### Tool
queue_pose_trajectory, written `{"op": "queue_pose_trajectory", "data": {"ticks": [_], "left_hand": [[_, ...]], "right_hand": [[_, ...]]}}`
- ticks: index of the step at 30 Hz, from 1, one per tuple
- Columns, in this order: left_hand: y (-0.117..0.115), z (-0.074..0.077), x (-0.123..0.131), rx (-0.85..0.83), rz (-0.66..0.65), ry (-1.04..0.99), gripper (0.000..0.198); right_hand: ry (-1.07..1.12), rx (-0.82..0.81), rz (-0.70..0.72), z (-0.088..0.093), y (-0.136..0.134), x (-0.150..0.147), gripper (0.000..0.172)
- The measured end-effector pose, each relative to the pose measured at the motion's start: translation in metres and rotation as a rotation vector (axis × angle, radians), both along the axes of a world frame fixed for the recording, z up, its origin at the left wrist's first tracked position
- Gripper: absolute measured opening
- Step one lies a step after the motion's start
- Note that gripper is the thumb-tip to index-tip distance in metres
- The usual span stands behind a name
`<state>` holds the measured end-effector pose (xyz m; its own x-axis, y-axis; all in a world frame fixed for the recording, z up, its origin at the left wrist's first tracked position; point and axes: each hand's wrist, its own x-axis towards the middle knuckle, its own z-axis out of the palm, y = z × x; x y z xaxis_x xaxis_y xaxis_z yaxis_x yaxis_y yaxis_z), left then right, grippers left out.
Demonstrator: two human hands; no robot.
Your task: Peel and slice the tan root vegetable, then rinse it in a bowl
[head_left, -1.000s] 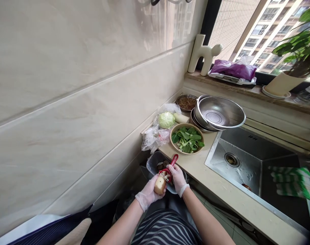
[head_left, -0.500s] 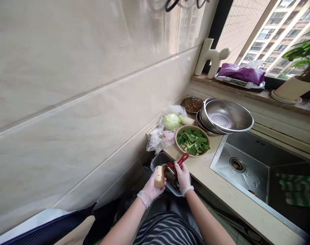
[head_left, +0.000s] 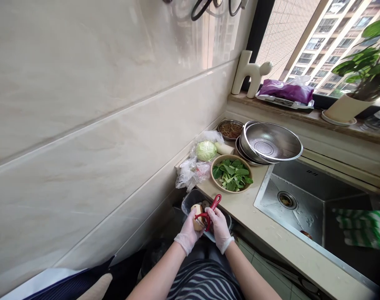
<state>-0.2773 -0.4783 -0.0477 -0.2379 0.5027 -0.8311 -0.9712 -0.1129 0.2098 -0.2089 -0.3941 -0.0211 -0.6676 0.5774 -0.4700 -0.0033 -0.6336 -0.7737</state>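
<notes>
**A:** Where is the potato (head_left: pixel 196 209)?

**B:** It sits in the left grip (head_left: pixel 187 230). At least, it looks like a potato. The left grip, in a see-through glove, is curled around its left and near sides.

**A:** And the right grip (head_left: pixel 220 230)?

**B:** That one has a glove too. Its fingers pinch the red peeler (head_left: pixel 216 201) low on the handle. The top of the handle pokes out past the right grip, slanting away from the body.

**A:** Which way does the potato lie from the right grip?

**B:** Just to its left. The left grip is nearer, since it has hold of it. The potato's long way seems to run away from the body, with a little tilt. The peeler's head reaches left from the right grip, over the potato's right side. It is too small to tell if the blade touches.

**A:** What edges are close?

**B:** A grey tub (head_left: pixel 186 201) is under both grips, and its rim shows on both sides of them. The worktop (head_left: pixel 255 216) has its front edge just to the right of the right grip, so there is not much room that way. Past the grips, up on the worktop, is a basket (head_left: pixel 217 181) of green leaves (head_left: pixel 236 175).

**A:** Where is there open room?

**B:** Above both grips, and on the body's side of them. The wall (head_left: pixel 114 158) is farther off, to the left of the left grip.
</notes>
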Motion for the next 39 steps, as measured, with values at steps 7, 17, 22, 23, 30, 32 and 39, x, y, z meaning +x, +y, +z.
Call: {"op": "queue_pose_trajectory", "data": {"ticks": [7, 17, 22, 23, 30, 32, 39], "left_hand": [[-0.003, -0.003, 0.004, -0.062, 0.073, 0.024, 0.034], [-0.014, 0.013, 0.002, -0.049, 0.037, 0.006, 0.029], [-0.025, 0.030, 0.004, -0.082, -0.045, 0.027, 0.034], [-0.028, 0.034, 0.004, -0.071, -0.063, 0.027, 0.036], [-0.041, 0.047, -0.003, 0.103, -0.105, 0.099, 0.041], [-0.038, 0.044, -0.006, 0.076, -0.105, 0.081, 0.044], [-0.024, 0.035, 0.004, -0.019, 0.067, 0.079, 0.039]], "right_hand": [[0.000, -0.074, 0.021, -0.005, 0.002, 0.000, 0.031], [0.006, -0.105, 0.017, -0.021, -0.002, -0.011, 0.035], [-0.029, -0.012, -0.001, -0.028, 0.015, -0.019, 0.034], [-0.039, 0.020, 0.000, -0.030, 0.017, -0.021, 0.034], [-0.111, 0.293, -0.026, -0.050, 0.010, -0.024, 0.031], [-0.122, 0.380, -0.021, -0.052, 0.012, -0.020, 0.031], [-0.104, 0.666, 0.183, -0.047, 0.036, -0.006, 0.023]]}}
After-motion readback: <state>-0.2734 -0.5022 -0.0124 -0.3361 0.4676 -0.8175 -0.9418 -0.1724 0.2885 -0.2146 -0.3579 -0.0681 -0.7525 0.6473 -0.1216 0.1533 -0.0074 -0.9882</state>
